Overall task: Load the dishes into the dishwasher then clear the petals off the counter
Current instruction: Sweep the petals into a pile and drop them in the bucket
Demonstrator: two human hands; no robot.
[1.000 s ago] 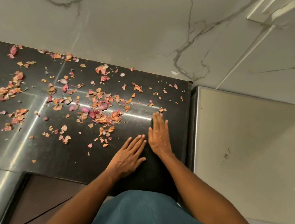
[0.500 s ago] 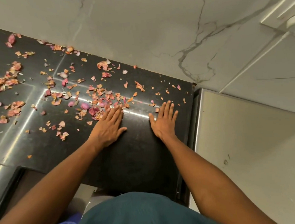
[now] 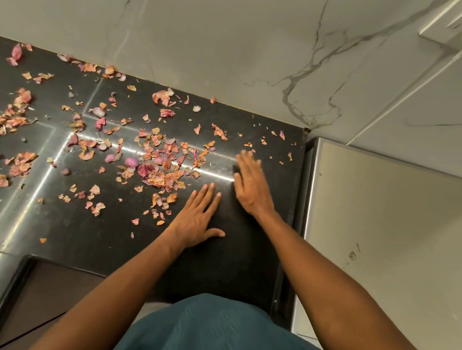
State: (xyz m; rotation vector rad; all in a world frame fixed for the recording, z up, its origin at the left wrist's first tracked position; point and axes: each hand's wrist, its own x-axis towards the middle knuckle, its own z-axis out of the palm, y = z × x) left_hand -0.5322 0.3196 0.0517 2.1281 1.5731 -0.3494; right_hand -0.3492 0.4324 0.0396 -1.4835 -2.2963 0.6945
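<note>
Dried pink and orange flower petals (image 3: 163, 172) are scattered across the glossy black stone bench (image 3: 97, 240). The left hand (image 3: 197, 219) and right hand (image 3: 250, 184) are laid flat, fingers straight, nothing held in either grip, just beside the densest heap.

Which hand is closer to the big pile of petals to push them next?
Probably the left hand: its straight fingertips lie flat on the black stone counter, right beside the heap of dried pink and orange petals. The right hand sits further right, near only a few scattered bits.
</note>
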